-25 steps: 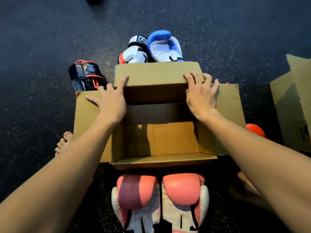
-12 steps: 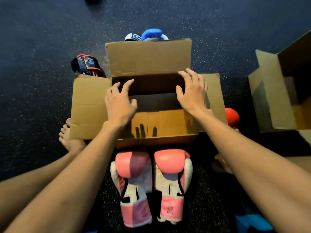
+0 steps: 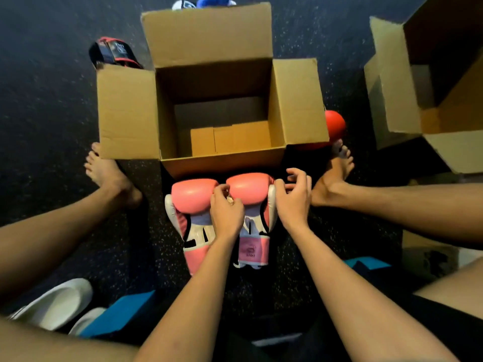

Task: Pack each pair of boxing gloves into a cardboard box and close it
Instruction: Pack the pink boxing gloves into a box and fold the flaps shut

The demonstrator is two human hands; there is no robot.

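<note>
An empty cardboard box (image 3: 222,163) stands on the floor with all its flaps folded out. Just in front of it lie two pink and white boxing gloves side by side, the left one (image 3: 193,194) and the right one (image 3: 251,186). My left hand (image 3: 226,212) has its fingers curled down into the gap between them, thumb on the right glove. My right hand (image 3: 292,197) is at that glove's right edge, its thumb touching the white side and its fingers loosely curled in the air.
A second open cardboard box (image 3: 392,82) stands at the right. A red glove (image 3: 335,124) peeks out beside the box, a black and red glove (image 3: 112,52) lies far left, and blue (image 3: 213,0) and white gloves lie behind. Bare feet (image 3: 109,176) flank the box; white slippers (image 3: 55,304) sit near left.
Both hands left the box's far flap and came back to the pink gloves. The far flap now stands open, and the view has tilted down.
</note>
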